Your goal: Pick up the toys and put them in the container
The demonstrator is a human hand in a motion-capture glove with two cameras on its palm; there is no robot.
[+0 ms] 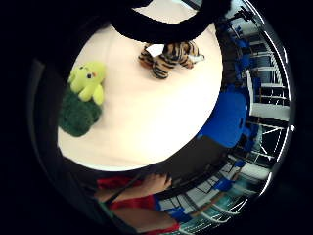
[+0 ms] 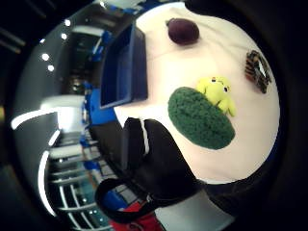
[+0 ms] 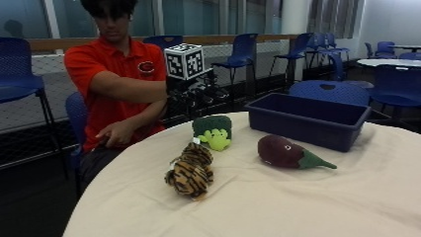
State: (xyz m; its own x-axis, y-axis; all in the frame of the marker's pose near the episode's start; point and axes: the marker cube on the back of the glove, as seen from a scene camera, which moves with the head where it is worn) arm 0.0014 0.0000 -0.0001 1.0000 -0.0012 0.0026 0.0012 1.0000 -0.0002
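Round table (image 3: 276,207) holds soft, light toys; the broccoli (image 3: 212,127) sits just under the hand (image 3: 190,96) (fingers unclear). Squeeze its middle.

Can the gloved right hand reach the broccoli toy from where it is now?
Probably yes. The right hand hangs in the air just above and behind the broccoli toy, and nothing stands between them. The tiger toy and the eggplant toy lie apart from it.

A dark blue rectangular container (image 3: 309,120) sits open on the table. Before it lies a maroon eggplant plush (image 3: 286,152) on its side. A green broccoli plush (image 3: 212,131) stands nearby, a striped tiger plush (image 3: 190,171) just beside it.
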